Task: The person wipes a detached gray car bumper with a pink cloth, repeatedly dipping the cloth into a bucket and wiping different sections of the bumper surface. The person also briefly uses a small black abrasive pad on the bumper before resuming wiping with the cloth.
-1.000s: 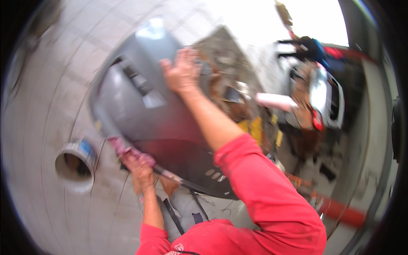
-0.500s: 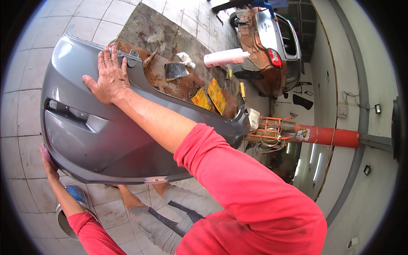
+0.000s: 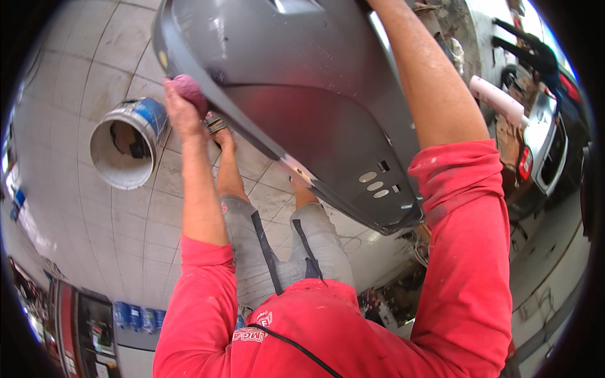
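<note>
A grey car bumper with a glossy, curved face spreads in front of me, its lower edge running from upper left down toward the right. My left hand is closed on a pinkish-purple scuff pad, which lies against that edge at the left. Part of the pad is hidden by the fingers. On the right, my forearm reaches up past the bumper's far side. My right hand is beyond the top border of the picture.
A blue and white bucket stands on the tiled floor at the left, with something dark inside. A pinkish bottle lies on the far right, near a silver car. Large blue bottles stand in a row at lower left.
The view has swung down and left, so the bumper appears turned and higher. My right hand, earlier spread flat on the bumper, has left the picture. The left hand remains at the edge.
</note>
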### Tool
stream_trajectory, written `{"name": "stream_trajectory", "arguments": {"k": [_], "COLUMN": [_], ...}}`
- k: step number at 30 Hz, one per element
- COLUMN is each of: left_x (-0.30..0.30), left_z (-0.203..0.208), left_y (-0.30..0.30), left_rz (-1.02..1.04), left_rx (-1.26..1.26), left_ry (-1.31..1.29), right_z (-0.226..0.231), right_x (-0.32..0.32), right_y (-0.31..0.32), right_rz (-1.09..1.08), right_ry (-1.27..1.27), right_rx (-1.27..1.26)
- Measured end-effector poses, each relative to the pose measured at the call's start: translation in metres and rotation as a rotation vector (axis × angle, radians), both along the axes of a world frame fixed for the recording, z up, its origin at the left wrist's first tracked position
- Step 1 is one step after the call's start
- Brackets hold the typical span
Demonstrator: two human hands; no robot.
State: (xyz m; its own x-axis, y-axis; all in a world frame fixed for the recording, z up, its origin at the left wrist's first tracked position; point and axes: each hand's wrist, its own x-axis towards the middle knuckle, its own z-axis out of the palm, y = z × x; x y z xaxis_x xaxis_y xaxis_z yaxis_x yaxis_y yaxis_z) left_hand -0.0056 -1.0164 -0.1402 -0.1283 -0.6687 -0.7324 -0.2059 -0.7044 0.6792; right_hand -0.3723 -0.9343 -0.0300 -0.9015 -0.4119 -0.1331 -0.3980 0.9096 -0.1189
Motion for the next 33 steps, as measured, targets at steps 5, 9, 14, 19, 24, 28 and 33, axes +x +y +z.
{"name": "stream_trajectory", "arguments": {"k": [5,9,14,19,24,28,33], "left_x": [0.023,0.062,0.093,0.086,0.154,0.185,0.149], "left_z": [-0.004,0.002,-0.024,-0.071,-0.090,-0.054,0.065], "left_y": [0.110,0.214,0.373,0.369,0.368,0.349,0.263], "left_rz": [-0.216,-0.264,-0.005,0.324,0.044,0.079,0.111], "left_rx": [-0.363,-0.405,-0.053,0.330,0.203,0.131,-0.074], "left_ry": [-0.098,-0.174,-0.029,0.391,0.218,0.174,0.344], "right_z": [0.002,0.050,0.057,0.055,0.034,0.018,0.010], "right_x": [-0.013,0.090,0.192,0.202,0.181,0.156,0.145], "right_y": [0.033,0.129,0.343,0.370,0.365,0.377,0.383], "right_rz": [0.093,0.308,0.440,0.377,0.383,0.322,0.315], "right_ry": [-0.205,-0.169,0.122,0.042,-0.083,-0.267,-0.343], "right_rx": [-0.410,-0.533,-0.111,-0.142,-0.133,-0.186,-0.216]}}
